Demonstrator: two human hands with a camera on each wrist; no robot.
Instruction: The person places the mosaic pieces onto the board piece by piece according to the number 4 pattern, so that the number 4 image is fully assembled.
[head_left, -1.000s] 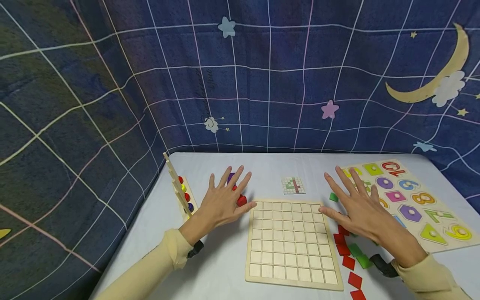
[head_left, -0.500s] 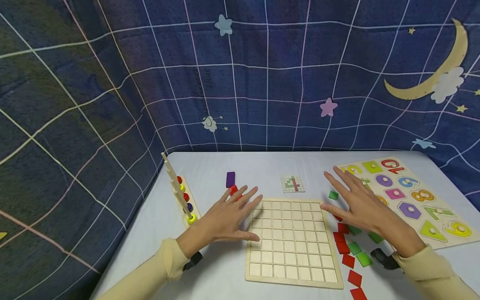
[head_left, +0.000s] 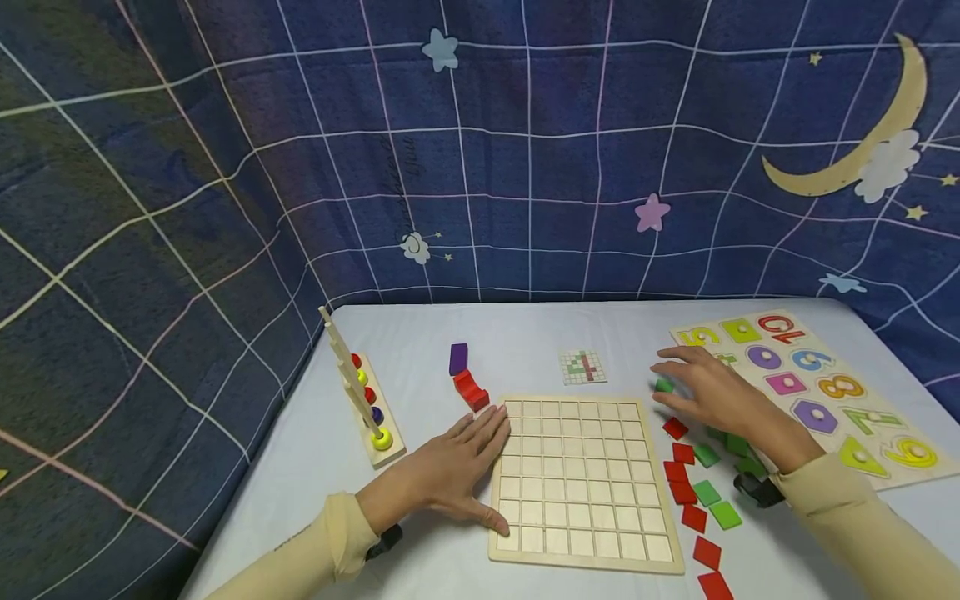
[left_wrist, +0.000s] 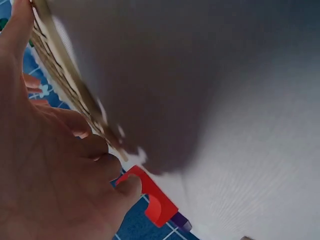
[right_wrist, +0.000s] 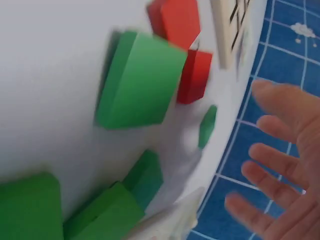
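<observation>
A pale wooden grid board (head_left: 585, 475) lies flat on the white table, its squares bare. My left hand (head_left: 450, 471) rests along the board's left edge, fingers straight and thumb spread near the lower left corner. Over on the right, my right hand (head_left: 720, 396) reaches above a small green tile (head_left: 663, 385), its fingers loosely extended and holding nothing. In the right wrist view that hand's fingers (right_wrist: 272, 185) are spread apart. Red tiles (head_left: 682, 492) form a loose column beside the board, with several green tiles (head_left: 725, 515) next to them.
Behind the board lies a small pattern card (head_left: 582, 367). A number puzzle board (head_left: 847, 442) occupies the right side. On the left stand a peg rack (head_left: 386, 454) with coloured beads, a purple block (head_left: 458, 359) and a red arched block (head_left: 471, 390).
My left hand has come down from above the red block onto the board's left edge. My right hand's fingers have drawn closer together near the far green tile.
</observation>
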